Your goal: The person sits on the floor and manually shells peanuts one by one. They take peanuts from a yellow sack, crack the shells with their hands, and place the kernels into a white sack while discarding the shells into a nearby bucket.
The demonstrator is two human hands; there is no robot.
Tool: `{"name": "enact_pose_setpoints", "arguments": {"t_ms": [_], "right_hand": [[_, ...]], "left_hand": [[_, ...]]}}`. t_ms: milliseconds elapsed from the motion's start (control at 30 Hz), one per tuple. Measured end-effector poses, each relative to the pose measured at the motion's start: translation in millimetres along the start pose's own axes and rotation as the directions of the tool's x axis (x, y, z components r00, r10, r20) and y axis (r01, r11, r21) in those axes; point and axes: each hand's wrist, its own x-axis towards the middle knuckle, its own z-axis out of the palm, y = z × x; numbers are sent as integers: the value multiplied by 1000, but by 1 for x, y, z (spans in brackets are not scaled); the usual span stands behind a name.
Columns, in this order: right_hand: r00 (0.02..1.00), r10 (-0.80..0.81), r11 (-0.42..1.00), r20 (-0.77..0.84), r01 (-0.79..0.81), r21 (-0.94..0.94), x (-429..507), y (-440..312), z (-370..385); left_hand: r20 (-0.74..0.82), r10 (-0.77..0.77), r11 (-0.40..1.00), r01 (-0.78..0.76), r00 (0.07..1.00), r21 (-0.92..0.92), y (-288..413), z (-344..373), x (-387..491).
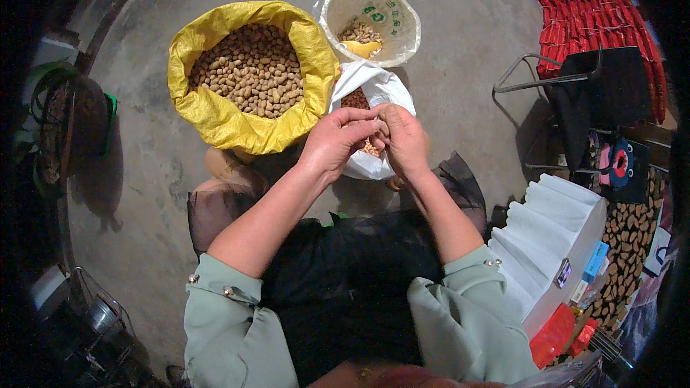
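My left hand (340, 130) and my right hand (405, 137) meet over a white woven sack (372, 168), fingertips pinched together. Between them is a small thing that looks like a peanut, mostly hidden by the fingers. Shelled reddish peanut kernels (354, 99) lie inside the white sack, partly covered by my hands. To the left stands a yellow woven sack (318, 73) with its rim rolled down, filled with unshelled peanuts (253, 75). Behind the white sack, a lined bucket (401, 27) holds peanut shells (360, 32) and a yellow piece (362, 49).
A black chair with a metal frame (544, 86) stands at the right, near stacked red packets (577, 16). Closer on that side, a table with a white pleated cover (544, 226) bears a phone (563, 273) and a blue box (595, 262). A potted plant (56, 129) stands left.
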Motion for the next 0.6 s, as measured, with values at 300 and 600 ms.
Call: {"name": "enact_pose_setpoints", "arguments": {"t_ms": [300,600], "right_hand": [[985,-81,992,152,94,-81,-7,2,6],[998,67,990,-11,-65,123,-11,7,2]], "left_hand": [[-63,60,998,-58,996,36,-8,-6,6],[-31,-91,979,83,995,-185,-20,-6,10]]}}
